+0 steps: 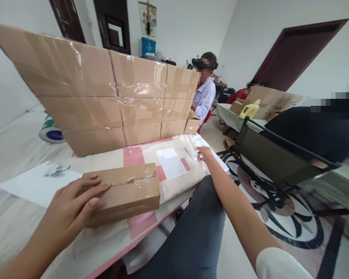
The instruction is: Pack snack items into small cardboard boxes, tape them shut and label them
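Observation:
A closed brown cardboard box (128, 190), with clear tape over its top seam, lies in front of me on the table. My left hand (75, 203) rests flat on its left end, fingers stretched out over the top. Farther right, my right hand (204, 153) reaches to the table's edge with its fingers pinched together. Right by those fingertips is a small white, partly shiny piece (192, 150); its kind is too small to tell. Between the hands lies a white sheet of printed labels (173, 164), its upper strip plain.
A wall of taped cardboard panels (142, 104) stands along the table's back. Left of the box, silvery scraps (56, 169) lie on white paper (26, 184). A tape roll (50, 130) is behind. A person (205, 93) sits beyond; a folding chair (279, 155) stands at right.

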A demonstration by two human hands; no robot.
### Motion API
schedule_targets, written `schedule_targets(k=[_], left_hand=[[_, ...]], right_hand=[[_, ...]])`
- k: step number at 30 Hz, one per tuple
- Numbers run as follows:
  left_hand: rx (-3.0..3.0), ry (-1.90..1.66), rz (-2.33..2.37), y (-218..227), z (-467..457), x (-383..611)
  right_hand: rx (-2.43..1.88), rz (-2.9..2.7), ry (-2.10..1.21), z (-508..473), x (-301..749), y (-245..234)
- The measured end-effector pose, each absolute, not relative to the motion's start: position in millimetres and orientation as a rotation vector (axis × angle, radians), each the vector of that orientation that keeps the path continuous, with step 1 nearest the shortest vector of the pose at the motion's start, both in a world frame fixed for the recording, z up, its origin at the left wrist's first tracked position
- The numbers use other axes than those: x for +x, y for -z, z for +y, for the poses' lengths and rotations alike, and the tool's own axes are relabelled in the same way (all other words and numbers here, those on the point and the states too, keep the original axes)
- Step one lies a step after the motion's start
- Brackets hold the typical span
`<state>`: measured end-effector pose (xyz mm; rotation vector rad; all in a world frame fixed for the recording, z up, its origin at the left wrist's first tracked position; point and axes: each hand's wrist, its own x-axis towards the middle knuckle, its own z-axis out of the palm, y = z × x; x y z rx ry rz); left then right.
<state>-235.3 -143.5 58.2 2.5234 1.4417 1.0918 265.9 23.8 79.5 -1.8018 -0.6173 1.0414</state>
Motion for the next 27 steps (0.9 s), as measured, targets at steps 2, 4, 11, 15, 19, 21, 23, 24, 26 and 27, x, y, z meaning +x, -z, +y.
schedule_targets(k=[2, 4, 11, 15, 19, 21, 23, 24, 26, 27], left_hand=[[2.529, -1.103, 1.436, -53.2, -140.8, -237.9], [2.541, -1.107, 1.428, -50.8, -139.5, -239.1], [2.543, -1.101, 1.447, -54.0, -140.5, -236.0], [2.538, -1.089, 1.452, -56.4, -141.6, -234.1], [2.558, -1.09, 1.451, -57.0, -142.0, -233.4], [2.573, -1.098, 1.444, -57.0, -142.1, -233.1], [2.576, -1.106, 1.448, -57.1, -142.4, -232.8], [2.571, -1.106, 1.456, -57.1, -142.6, -232.7], [2.56, -1.095, 1.467, -57.3, -142.8, -232.7], [2.556, -1.09, 1.472, -57.4, -142.9, -232.7]], right_hand=[[-1.828, -0.608, -1.0, 22.5, 265.2, -80.1], [-1.853, -0.61, -0.983, 22.1, 264.6, -80.2], [-1.941, -0.63, -0.951, 24.3, 268.2, -82.3], [-2.005, -0.649, -0.953, 18.5, 278.5, -85.6], [-2.06, -0.661, -1.078, 13.0, 286.5, -85.8], [-2.069, -0.647, -1.129, 14.0, 288.3, -84.4], [-2.062, -0.626, -1.156, 16.7, 289.5, -82.4], [-2.052, -0.617, -1.166, 18.3, 290.0, -81.2], [-2.029, -0.596, -1.183, 20.9, 291.0, -79.0], [-2.016, -0.584, -1.194, 21.8, 291.4, -78.1]])
